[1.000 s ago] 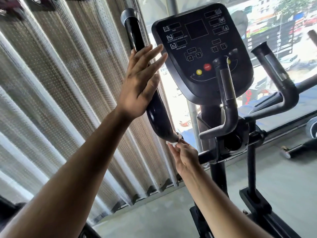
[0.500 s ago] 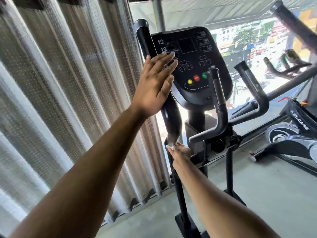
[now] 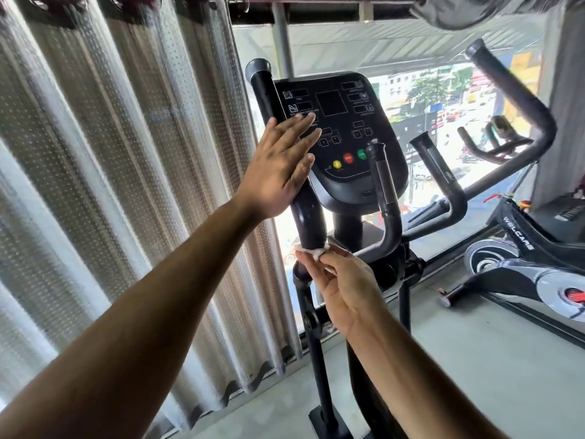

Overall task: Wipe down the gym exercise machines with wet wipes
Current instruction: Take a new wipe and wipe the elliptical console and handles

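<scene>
Unmoved: right hand (image 3: 345,289) pinches wipe (image 3: 311,251) under handlebar (image 3: 308,223).

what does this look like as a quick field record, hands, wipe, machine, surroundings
left hand: left hand open, fingers straight, flat against the long handlebar
right hand: right hand pinches a white wipe
wipe position: at the lower end of the handlebar's padded grip
console: console dark, with yellow, red and green buttons
machine: black elliptical, short inner handles beside the console
left side: perforated curtain
right side: second machine marked WELCARE, by the window
</scene>
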### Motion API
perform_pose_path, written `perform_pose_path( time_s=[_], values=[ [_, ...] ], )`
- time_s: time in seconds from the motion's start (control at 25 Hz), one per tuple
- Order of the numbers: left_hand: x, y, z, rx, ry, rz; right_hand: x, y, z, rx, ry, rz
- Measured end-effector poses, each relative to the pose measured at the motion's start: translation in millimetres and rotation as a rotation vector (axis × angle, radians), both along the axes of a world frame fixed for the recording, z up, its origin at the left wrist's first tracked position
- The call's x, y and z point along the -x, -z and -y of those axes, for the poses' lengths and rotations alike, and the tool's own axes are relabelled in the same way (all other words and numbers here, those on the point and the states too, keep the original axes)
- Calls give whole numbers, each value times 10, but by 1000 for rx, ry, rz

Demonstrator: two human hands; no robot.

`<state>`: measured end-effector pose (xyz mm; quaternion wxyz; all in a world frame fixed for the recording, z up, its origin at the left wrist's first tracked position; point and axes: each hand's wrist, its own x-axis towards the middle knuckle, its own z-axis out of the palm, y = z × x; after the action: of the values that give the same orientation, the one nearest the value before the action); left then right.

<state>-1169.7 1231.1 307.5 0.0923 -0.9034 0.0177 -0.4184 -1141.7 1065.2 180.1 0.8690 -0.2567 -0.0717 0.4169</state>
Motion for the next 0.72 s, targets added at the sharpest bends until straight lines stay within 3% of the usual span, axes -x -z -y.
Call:
perform_pose_path(
  time_s=[0.24, 0.44, 0.72],
  values=[
    [22, -16, 20, 6, -14, 13, -8, -375, 206, -19, 48, 181],
    [8, 14, 40, 25, -14, 41, -101, 67, -64, 175, 34, 187],
    [-23, 50, 7, 51, 6, 65, -509, 808, -935, 241, 52, 55]
  ],
)
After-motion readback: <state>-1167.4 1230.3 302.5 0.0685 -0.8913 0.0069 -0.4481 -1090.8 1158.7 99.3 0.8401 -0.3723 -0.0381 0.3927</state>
